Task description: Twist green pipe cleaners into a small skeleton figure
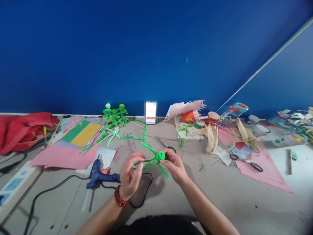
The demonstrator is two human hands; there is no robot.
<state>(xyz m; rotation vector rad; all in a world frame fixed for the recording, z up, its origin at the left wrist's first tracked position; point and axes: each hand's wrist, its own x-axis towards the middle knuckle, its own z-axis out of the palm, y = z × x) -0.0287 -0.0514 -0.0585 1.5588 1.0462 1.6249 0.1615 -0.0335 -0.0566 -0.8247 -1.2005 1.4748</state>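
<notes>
Green pipe-cleaner figure (156,159) in narrow two-handed grip, front centre of table (220,204)

Figure is held in the air above the table, near the front edge and about midway along it. Its coiled green head sits between the hands, and a long green strand runs back and up toward the rear edge.

Left hand (129,173), wearing a red beaded bracelet (121,196), pinches a strand of the figure narrowly between thumb and fingertips. Right hand (174,164) closes just as narrowly on the coiled head. Neither hand is spread wide.

Below and left of the left hand lies a blue hot glue gun (99,174), its black cord (58,182) trailing across the table and a further black cord loop (146,192) lying under that hand. Steel ruler (131,143) lies behind the hands; black-handled scissors (167,145) lie just beyond the right hand.

Rear edge carries three finished green pipe-cleaner skeletons (114,112), standing close together, and orange paper cups (189,116) lying on their side. Pink paper (63,157) and green and yellow card (80,133) occupy the left side, with a red fabric bag (24,132) at the rear left corner. Dried corn husks (211,138) and a second pair of scissors (246,162) lie to the right.
</notes>
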